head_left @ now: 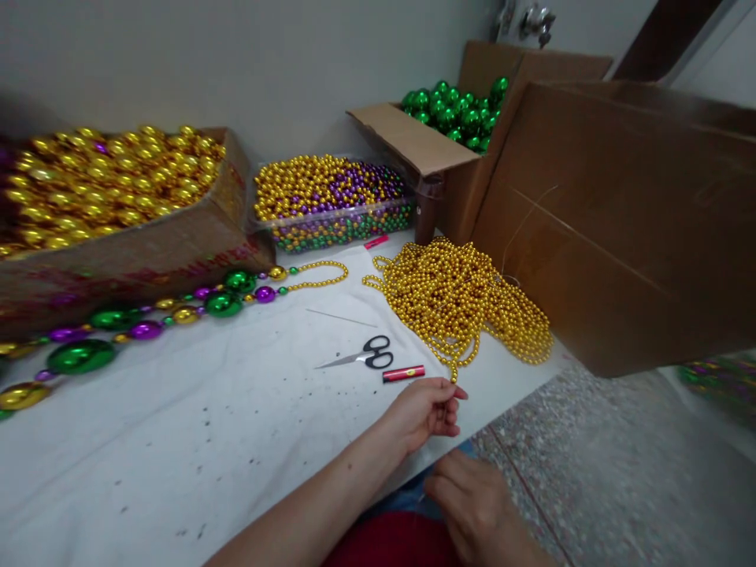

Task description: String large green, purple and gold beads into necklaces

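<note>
My left hand is closed in a pinch at the end of a gold bead strand, which runs back into a heap of gold bead strands on the table. Below it, near the table's front edge, my right hand has curled fingers; whatever they hold, if anything, is hidden. A red lighter lies just beyond my left hand. Next to the lighter are scissors with black handles, blades pointing left. A thin needle-like rod rests on the white cloth behind them.
A long necklace of green, purple and gold beads stretches along the left. Behind stand a carton of large gold beads, a clear bin of mixed small beads and a box of green beads. A big cardboard box blocks the right.
</note>
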`<move>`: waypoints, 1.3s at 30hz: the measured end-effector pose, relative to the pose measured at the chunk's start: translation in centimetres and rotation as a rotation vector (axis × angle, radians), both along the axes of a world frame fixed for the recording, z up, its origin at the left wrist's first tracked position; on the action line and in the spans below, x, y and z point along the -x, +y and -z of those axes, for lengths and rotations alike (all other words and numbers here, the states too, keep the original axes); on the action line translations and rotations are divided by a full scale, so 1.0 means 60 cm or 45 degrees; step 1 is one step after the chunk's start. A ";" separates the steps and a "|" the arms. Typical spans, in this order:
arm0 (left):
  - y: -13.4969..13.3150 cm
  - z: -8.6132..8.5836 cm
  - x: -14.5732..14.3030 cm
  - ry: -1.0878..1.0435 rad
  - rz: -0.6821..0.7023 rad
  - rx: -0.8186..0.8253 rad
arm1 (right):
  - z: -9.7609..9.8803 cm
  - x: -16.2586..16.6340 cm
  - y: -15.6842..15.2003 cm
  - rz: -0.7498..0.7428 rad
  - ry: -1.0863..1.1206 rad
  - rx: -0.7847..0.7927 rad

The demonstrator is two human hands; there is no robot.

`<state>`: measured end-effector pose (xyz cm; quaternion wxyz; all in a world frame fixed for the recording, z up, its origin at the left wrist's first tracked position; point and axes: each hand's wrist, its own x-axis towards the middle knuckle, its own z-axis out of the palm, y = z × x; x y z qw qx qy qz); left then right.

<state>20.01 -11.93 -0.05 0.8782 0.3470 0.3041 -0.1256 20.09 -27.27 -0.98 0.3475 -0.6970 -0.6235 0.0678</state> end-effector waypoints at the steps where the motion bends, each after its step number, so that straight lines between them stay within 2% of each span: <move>1: 0.002 -0.006 0.007 -0.016 0.023 -0.038 | -0.003 -0.001 -0.002 -0.026 0.019 0.067; 3: 0.006 -0.018 0.028 -0.042 0.087 -0.191 | -0.018 -0.011 -0.005 -0.119 0.126 0.221; 5: 0.009 -0.031 0.054 -0.060 0.143 -0.462 | -0.047 -0.035 -0.003 -0.194 0.333 0.290; 6: 0.009 -0.039 0.067 -0.072 0.170 -0.628 | -0.066 -0.051 0.001 -0.201 0.454 0.270; 7: 0.010 -0.048 0.080 -0.087 0.198 -0.798 | -0.085 -0.069 0.009 -0.130 0.572 0.214; 9: 0.012 -0.075 0.106 -0.136 0.268 -1.096 | -0.119 -0.104 0.034 -0.003 0.701 0.017; 11: 0.017 -0.111 0.134 -0.176 0.323 -1.306 | -0.137 -0.131 0.072 -0.226 0.767 0.061; 13: 0.029 -0.151 0.165 -0.163 0.298 -1.446 | -0.135 -0.150 0.113 -0.526 0.728 0.323; 14: 0.038 -0.169 0.184 -0.126 0.251 -1.505 | -0.129 -0.159 0.132 -0.604 0.632 0.468; 16: 0.063 -0.198 0.226 0.027 0.102 -1.612 | -0.111 -0.180 0.159 -0.593 0.381 0.688; 19: 0.104 -0.216 0.299 0.310 -0.164 -1.731 | -0.089 -0.226 0.172 -0.441 0.215 0.744; 22: 0.138 -0.209 0.370 0.556 -0.315 -1.676 | -0.090 -0.266 0.159 -0.357 0.194 0.775; 24: 0.154 -0.201 0.411 0.635 -0.301 -1.607 | -0.102 -0.274 0.144 -0.344 0.250 0.805; 26: 0.164 -0.192 0.447 0.658 -0.179 -1.570 | -0.114 -0.266 0.129 -0.346 0.379 0.833; 28: 0.167 -0.180 0.475 0.650 0.038 -1.512 | -0.114 -0.249 0.117 -0.346 0.514 0.851; 31: 0.154 -0.143 0.507 0.590 0.342 -1.334 | -0.087 -0.222 0.104 -0.402 0.572 0.917; 33: 0.137 -0.107 0.522 0.536 0.441 -1.262 | -0.058 -0.207 0.099 -0.491 0.517 1.018; 36: 0.108 -0.052 0.541 0.477 0.492 -1.309 | -0.021 -0.189 0.092 -0.584 0.402 1.119; 39: 0.086 -0.015 0.555 0.452 0.422 -1.358 | 0.000 -0.178 0.084 -0.564 0.384 1.088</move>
